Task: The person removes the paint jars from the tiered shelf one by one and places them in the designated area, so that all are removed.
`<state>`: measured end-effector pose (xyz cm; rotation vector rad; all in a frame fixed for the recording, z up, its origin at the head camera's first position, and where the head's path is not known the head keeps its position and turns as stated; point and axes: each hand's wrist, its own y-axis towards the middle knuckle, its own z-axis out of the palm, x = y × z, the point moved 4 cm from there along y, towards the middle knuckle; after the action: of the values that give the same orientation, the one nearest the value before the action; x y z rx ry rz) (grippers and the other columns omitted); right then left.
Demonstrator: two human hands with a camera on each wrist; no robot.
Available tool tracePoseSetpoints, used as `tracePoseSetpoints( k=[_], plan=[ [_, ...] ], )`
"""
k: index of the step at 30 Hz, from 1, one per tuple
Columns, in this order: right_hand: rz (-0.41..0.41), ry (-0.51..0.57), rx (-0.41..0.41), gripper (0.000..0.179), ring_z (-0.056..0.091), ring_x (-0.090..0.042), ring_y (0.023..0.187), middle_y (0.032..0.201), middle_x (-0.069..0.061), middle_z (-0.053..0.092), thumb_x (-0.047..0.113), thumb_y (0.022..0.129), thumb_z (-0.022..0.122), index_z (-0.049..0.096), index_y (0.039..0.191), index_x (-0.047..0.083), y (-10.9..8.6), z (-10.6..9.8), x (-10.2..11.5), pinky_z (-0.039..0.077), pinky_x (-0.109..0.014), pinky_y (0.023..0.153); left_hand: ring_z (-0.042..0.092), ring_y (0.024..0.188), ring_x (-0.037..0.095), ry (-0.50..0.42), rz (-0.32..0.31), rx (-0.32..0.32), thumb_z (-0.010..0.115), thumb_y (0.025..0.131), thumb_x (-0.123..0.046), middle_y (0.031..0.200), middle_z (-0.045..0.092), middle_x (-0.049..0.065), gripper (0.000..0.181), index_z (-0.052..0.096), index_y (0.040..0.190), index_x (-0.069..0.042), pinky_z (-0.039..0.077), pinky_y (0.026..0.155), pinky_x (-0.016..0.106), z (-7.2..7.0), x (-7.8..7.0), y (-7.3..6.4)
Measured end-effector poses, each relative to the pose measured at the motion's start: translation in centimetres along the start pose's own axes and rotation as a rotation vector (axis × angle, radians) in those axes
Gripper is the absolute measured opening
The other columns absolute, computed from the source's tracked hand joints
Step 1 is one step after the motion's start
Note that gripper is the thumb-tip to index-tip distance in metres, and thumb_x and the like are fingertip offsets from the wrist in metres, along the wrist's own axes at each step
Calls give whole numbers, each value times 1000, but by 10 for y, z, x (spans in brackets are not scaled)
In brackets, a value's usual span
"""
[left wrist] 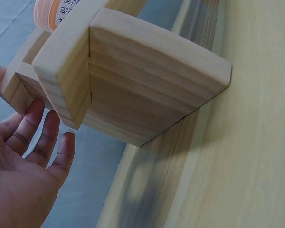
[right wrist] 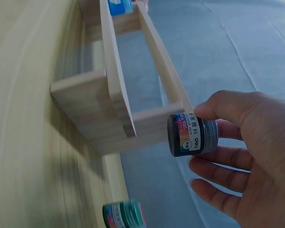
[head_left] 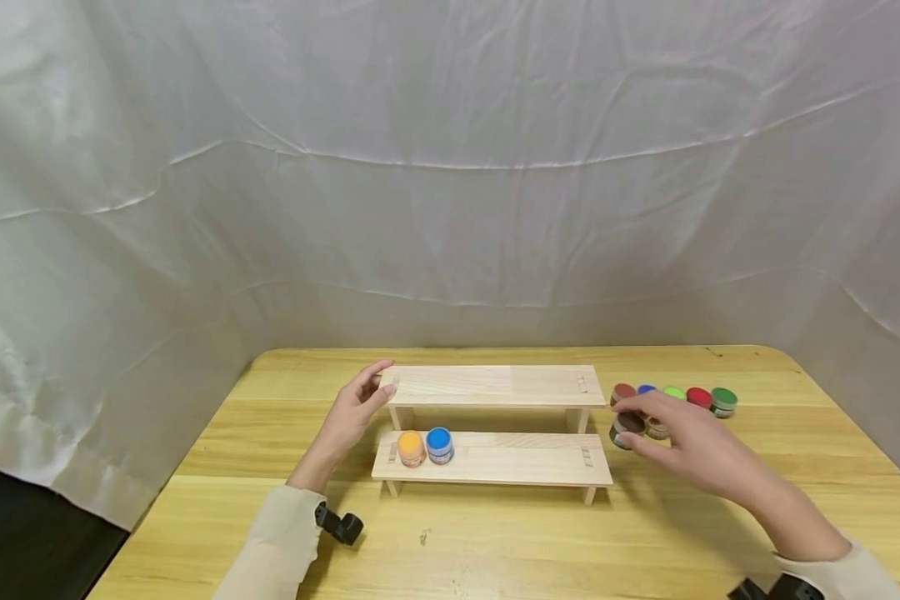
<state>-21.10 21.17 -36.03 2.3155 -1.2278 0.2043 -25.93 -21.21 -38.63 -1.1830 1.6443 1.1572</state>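
A two-tier wooden shelf [head_left: 487,458] stands on the table. My left hand [head_left: 348,421] grips the left end of its upper board [head_left: 491,385], thumb on top; in the left wrist view the fingers [left wrist: 35,128] curl at the board's end. On the lower tier sit an orange-lidded paint jar [head_left: 411,448] and a blue-lidded paint jar [head_left: 440,446], side by side at the left. To the right of the shelf, my right hand [head_left: 701,450] pinches a dark-lidded paint jar [right wrist: 192,134] between thumb and fingers, held tilted above the table in the right wrist view.
Several more paint jars stand on the table right of the shelf, among them a red-lidded one [head_left: 698,397] and a dark green one [head_left: 723,402]. My right hand partly covers this group. A grey-white cloth [head_left: 450,208] hangs behind the wooden table [head_left: 495,542].
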Motion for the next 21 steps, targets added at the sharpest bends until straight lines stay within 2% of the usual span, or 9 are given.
tracePoseSetpoints(
  k=[7, 12, 15, 19, 21],
  plan=[
    [51, 34, 21, 23, 57, -5, 87, 94, 14, 60, 31, 91, 72, 65, 111, 22, -5, -5, -18, 51, -33, 71, 47, 85, 16, 7, -1, -4, 55, 100, -8, 98, 48, 9, 49, 40, 144, 7, 42, 77, 25, -1, 1, -1],
    [72, -8, 24, 27, 55, -7, 88, 96, 11, 59, 27, 91, 72, 65, 114, 14, -10, -13, -33, 51, -37, 75, 47, 86, 15, 9, -6, -5, 55, 100, -8, 98, 49, 9, 48, 40, 144, 6, 44, 80, 31, -2, 2, -1],
    [97, -45, 30, 36, 57, -12, 90, 100, 8, 61, 26, 90, 73, 63, 121, 10, -12, -19, -44, 49, -40, 75, 47, 85, 15, 12, -9, -6, 55, 100, -8, 98, 49, 8, 48, 41, 144, 5, 44, 82, 35, -2, 1, -2],
    [146, -38, 66, 43, 59, -20, 92, 103, 2, 64, 25, 90, 73, 60, 125, 4, -15, -22, -62, 49, -46, 79, 48, 85, 14, 20, -13, -7, 55, 100, -7, 98, 49, 7, 47, 42, 144, 5, 44, 83, 36, -2, 1, -2],
    [154, -46, 66, 41, 60, -19, 91, 101, 2, 64, 25, 89, 74, 61, 122, 3, -16, -23, -70, 49, -47, 80, 47, 85, 14, 16, -16, -11, 55, 100, -7, 98, 49, 7, 47, 42, 144, 3, 44, 82, 36, -3, 9, 1]
  ],
)
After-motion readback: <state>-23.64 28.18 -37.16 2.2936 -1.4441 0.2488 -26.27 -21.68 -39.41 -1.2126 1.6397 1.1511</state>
